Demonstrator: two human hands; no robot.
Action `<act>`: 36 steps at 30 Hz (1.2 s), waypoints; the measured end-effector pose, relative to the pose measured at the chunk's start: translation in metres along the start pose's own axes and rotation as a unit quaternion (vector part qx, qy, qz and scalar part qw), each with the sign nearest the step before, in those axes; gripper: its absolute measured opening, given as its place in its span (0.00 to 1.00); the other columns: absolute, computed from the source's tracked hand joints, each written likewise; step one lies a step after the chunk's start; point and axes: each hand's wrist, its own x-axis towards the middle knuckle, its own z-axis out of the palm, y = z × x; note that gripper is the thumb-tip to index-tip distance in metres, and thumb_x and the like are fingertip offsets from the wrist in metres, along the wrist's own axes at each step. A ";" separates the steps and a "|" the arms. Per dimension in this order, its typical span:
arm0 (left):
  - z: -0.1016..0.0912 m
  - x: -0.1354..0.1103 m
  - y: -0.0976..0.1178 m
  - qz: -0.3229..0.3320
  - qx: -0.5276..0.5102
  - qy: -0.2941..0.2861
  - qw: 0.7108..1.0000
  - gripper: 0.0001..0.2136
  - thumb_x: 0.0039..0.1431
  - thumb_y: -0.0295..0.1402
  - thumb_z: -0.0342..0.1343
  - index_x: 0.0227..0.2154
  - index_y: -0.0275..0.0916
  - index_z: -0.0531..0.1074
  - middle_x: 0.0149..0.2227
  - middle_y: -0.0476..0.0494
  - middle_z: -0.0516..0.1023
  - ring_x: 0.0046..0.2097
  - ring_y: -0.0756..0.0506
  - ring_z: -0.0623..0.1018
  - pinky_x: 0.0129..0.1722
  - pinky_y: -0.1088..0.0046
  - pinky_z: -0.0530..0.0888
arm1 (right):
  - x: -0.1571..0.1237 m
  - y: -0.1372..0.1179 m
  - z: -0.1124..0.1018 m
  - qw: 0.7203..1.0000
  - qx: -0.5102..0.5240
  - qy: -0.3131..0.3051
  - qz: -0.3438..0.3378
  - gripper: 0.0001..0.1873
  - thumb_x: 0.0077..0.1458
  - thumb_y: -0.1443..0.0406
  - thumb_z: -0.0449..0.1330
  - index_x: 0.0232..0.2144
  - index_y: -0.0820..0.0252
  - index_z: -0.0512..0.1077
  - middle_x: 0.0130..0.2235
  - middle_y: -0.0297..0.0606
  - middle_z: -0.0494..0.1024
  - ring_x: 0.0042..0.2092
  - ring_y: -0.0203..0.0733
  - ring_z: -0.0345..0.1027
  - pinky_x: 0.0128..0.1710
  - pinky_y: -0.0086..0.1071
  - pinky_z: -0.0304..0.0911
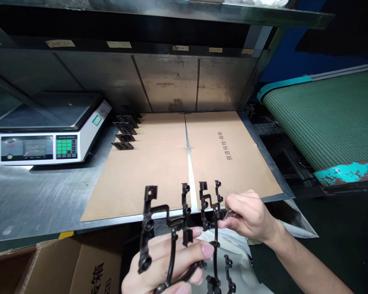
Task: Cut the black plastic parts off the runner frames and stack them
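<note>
- Left hand [168, 259]: fingers pass through the black moulded plastic frame [147, 216] and close around its bars, holding it up in front of the body; this threaded grip likely keeps the branched piece from swinging.
- Right hand [248, 216]: thumb and fingers pinch a small bright metal piece [230, 214] just beside the frame. Fingertip hold seems suited to fine control; exact kind of piece too small to tell.
- Below both hands: white cloth [230, 245].
- Below and left of left hand: open cardboard box [73, 265].
- Ahead of hands: flat cardboard sheet [159, 163] on steel table [33, 200].
- Ahead and left of left hand: small black moulded parts [124, 132], lined up along sheet's left side, probably kept together there.
- Farther left: digital scale [49, 147], within easy reach of sheet.
- Far right of right hand: green mesh conveyor belt [325, 118].
</note>
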 end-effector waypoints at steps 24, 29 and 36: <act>0.030 -0.003 -0.036 0.107 0.019 0.178 0.978 0.10 0.68 0.25 0.58 0.47 0.45 0.72 0.45 0.43 0.87 0.45 0.40 0.87 0.41 0.66 0.87 | -0.043 0.118 0.042 0.915 -0.077 -0.070 0.390 0.17 0.66 0.50 0.52 0.39 0.53 0.74 0.30 0.40 0.80 0.31 0.50 0.74 0.31 0.37 0.59; 0.017 0.010 -0.027 0.069 -0.001 0.138 0.988 0.18 0.66 0.25 0.59 0.57 0.47 0.71 0.47 0.44 0.87 0.47 0.42 0.86 0.45 0.67 0.86 | -0.039 0.131 0.040 0.914 -0.042 -0.055 0.399 0.22 0.64 0.48 0.55 0.35 0.57 0.80 0.33 0.40 0.83 0.34 0.48 0.76 0.33 0.35 0.63; 0.020 0.006 -0.033 0.084 0.034 0.131 0.987 0.20 0.67 0.25 0.58 0.59 0.46 0.69 0.49 0.42 0.86 0.50 0.40 0.85 0.44 0.67 0.86 | -0.030 0.136 0.038 0.919 -0.051 -0.035 0.390 0.26 0.63 0.47 0.57 0.32 0.61 0.82 0.26 0.37 0.79 0.28 0.44 0.71 0.29 0.34 0.61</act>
